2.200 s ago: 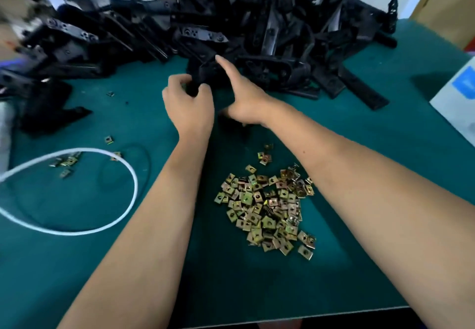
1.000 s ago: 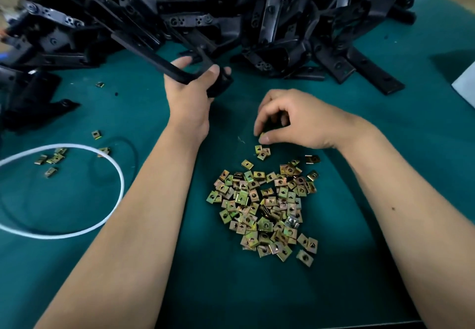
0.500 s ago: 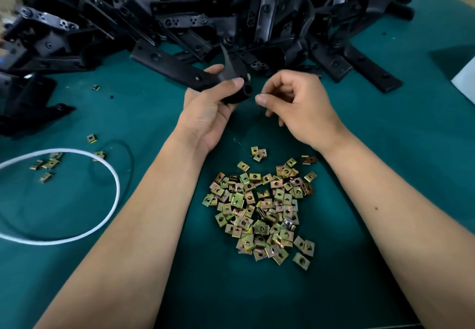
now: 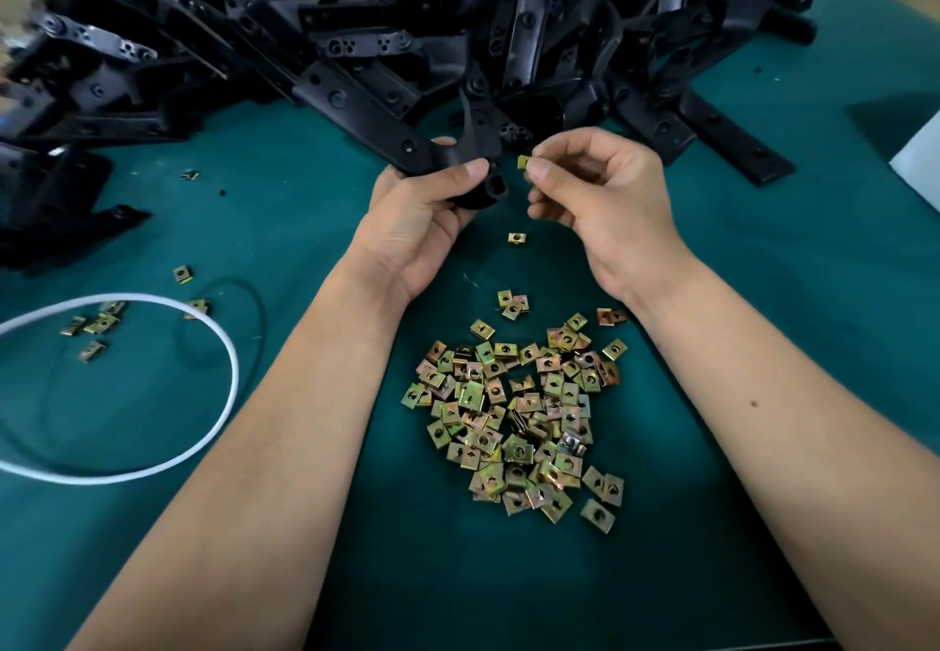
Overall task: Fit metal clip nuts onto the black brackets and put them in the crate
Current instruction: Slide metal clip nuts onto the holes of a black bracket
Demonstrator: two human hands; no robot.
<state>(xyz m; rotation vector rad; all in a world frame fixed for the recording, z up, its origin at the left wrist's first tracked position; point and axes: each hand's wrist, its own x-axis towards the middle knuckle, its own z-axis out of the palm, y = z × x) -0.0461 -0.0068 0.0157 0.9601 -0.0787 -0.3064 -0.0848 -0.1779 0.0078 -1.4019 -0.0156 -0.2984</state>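
Observation:
My left hand [image 4: 424, 215] grips one end of a long black bracket [image 4: 356, 113] that slants up to the left over the green mat. My right hand [image 4: 600, 192] pinches a small brass-coloured clip nut [image 4: 524, 161] between thumb and forefinger, a short gap to the right of the bracket's rounded end. A heap of clip nuts [image 4: 519, 421] lies on the mat between my forearms. One loose nut [image 4: 517, 238] lies just below my hands. A big pile of black brackets [image 4: 458, 24] fills the back of the table. No crate is in view.
A white cord loop [image 4: 224, 411] lies at the left with several stray nuts [image 4: 96, 324] inside and near it. A white box corner [image 4: 920, 167] shows at the right edge. The table's front edge [image 4: 559, 645] runs along the bottom.
My left hand drew a bracket out of the pile and turned its end towards the right hand. My right hand picked a nut from the heap and lifted it up beside the bracket's end.

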